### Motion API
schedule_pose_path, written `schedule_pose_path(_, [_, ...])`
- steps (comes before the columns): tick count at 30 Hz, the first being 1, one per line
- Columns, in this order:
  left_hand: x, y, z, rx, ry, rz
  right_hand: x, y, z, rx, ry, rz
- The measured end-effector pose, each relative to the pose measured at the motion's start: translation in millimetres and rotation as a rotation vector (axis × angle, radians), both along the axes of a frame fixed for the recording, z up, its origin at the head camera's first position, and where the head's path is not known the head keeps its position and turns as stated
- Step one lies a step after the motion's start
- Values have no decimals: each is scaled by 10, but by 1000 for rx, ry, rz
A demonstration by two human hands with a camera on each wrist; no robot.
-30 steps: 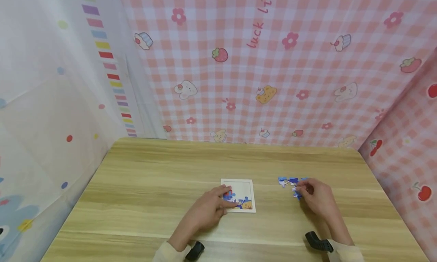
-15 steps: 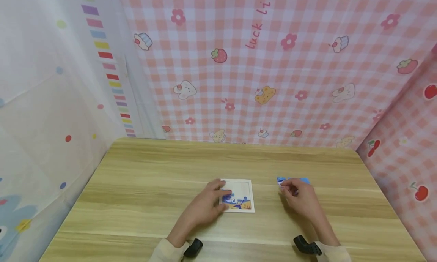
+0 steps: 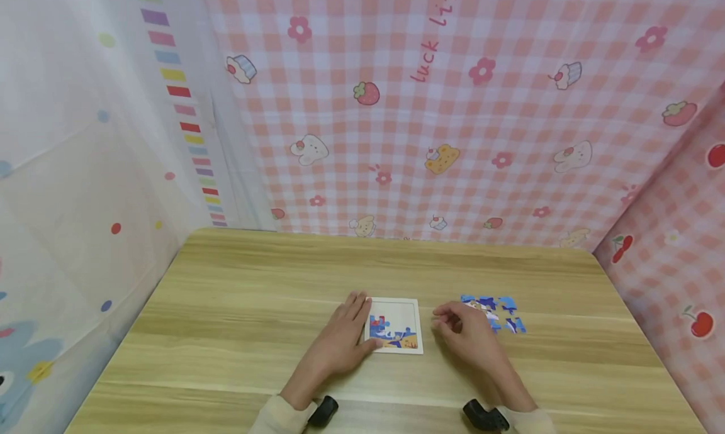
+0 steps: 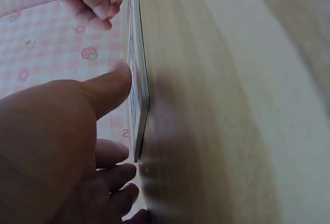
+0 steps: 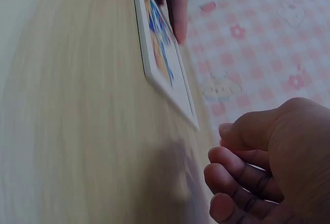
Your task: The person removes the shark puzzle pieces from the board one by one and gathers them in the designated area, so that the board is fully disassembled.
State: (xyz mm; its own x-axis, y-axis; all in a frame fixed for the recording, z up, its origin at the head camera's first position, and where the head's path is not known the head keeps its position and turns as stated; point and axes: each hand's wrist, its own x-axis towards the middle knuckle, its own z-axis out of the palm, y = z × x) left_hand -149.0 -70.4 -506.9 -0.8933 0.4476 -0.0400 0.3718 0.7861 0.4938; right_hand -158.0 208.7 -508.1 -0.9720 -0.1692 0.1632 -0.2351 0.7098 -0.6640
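Note:
A shallow white puzzle tray (image 3: 420, 327) lies on the table, its lower part filled with blue, red and orange jigsaw pieces (image 3: 399, 339). My left hand (image 3: 340, 339) lies along the tray's left side, fingers extended and thumb over its lower-left corner. Just right of the tray hovers my right hand (image 3: 467, 336), its fingers curled and thumb near the index finger. Whether a piece sits between those fingertips cannot be seen. Several loose blue and white jigsaw pieces (image 3: 506, 304) lie beyond the right hand, partly hidden by it.
The wood-grain table (image 3: 272, 283) meets a pink checked cloth (image 3: 340, 119) at the back. A white dotted cloth (image 3: 113, 189) hangs at the left, and another checked cloth (image 3: 680, 277) at the right. Black wrist bands (image 3: 324, 412) sit at both sleeves.
My right hand has moved left from the loose pieces towards the tray, uncovering more of them. The left hand has drawn its index finger off the fitted pieces to the tray's left edge.

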Motion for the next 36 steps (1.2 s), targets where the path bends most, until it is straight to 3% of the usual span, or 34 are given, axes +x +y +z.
schedule_pose_path(8, [-8,-15,-4,-46,19,-16,-54,-381,41,-47,-58,124])
schedule_pose_path(14, [-10,-18,-1,-40,41,-9,-104,-592,20,-61,-47,189])
schedule_pose_path(26, [13,3,21,-30,38,5,-132,-737,-115,-4,-15,142])
schedule_pose_path(36, [25,17,-50,-72,81,17,-116,-744,-173,-12,-15,132])
